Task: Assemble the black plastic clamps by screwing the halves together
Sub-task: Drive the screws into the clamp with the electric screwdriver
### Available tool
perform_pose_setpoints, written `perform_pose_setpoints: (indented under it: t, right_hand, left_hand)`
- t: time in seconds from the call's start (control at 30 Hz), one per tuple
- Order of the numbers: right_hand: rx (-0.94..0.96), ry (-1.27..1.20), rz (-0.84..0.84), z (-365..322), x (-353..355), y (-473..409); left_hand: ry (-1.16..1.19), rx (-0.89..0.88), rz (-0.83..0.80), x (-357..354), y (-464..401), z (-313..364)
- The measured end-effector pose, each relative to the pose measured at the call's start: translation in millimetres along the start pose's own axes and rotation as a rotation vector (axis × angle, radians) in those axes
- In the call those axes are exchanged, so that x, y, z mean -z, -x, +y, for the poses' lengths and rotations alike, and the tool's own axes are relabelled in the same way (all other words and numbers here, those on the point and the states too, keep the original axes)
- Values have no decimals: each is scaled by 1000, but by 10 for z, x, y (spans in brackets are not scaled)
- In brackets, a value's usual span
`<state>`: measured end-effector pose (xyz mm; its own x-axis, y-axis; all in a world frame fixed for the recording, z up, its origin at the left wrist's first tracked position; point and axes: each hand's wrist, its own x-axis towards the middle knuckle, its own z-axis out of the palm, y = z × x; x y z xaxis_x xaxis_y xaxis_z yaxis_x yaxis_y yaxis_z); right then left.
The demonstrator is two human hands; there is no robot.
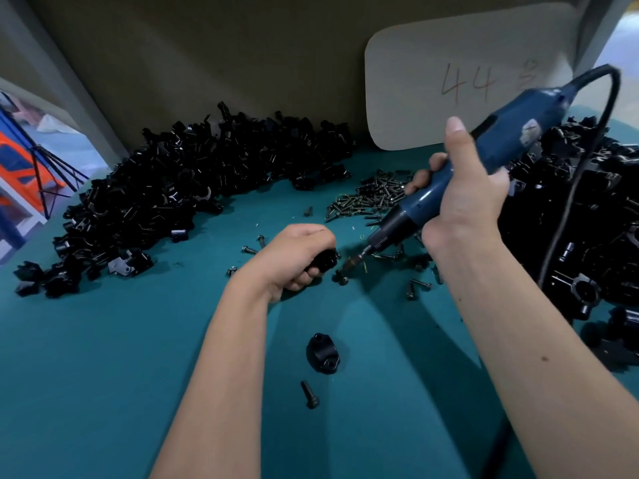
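my left hand (pixel 294 257) curls tight around a black clamp (pixel 325 261) on the teal table (pixel 103 357). my right hand (pixel 463 198) grips the blue electric screwdriver (pixel 449 184), bit tilted down beside the clamp. a loose clamp half (pixel 322 354) and screw (pixel 309 394) lie nearer me.

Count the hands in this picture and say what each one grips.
2. The left hand grips a black clamp piece at table centre; the right hand grips the blue electric screwdriver. None appear hidden.

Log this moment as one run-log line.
left hand: grips black plastic clamp | right hand: holds blue electric screwdriver | bit: on loose screw
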<state>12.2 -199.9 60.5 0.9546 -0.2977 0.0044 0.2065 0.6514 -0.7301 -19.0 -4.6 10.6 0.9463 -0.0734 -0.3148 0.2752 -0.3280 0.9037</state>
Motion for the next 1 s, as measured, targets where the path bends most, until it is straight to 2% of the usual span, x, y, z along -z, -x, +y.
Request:
perform_pose_setpoints:
  t: [0.23, 0.6, 1.0]
  right_hand:
    - [86, -57, 14, -49, -24, 24]
    - [70, -87, 47, -58, -6, 22]
    - [65, -111, 11, -64, -45, 9]
  left_hand:
    - [-81, 22, -17, -21, -12, 41]
    - [-65, 19, -31, -8, 8, 42]
    - [-83, 9, -30, -35, 10, 52]
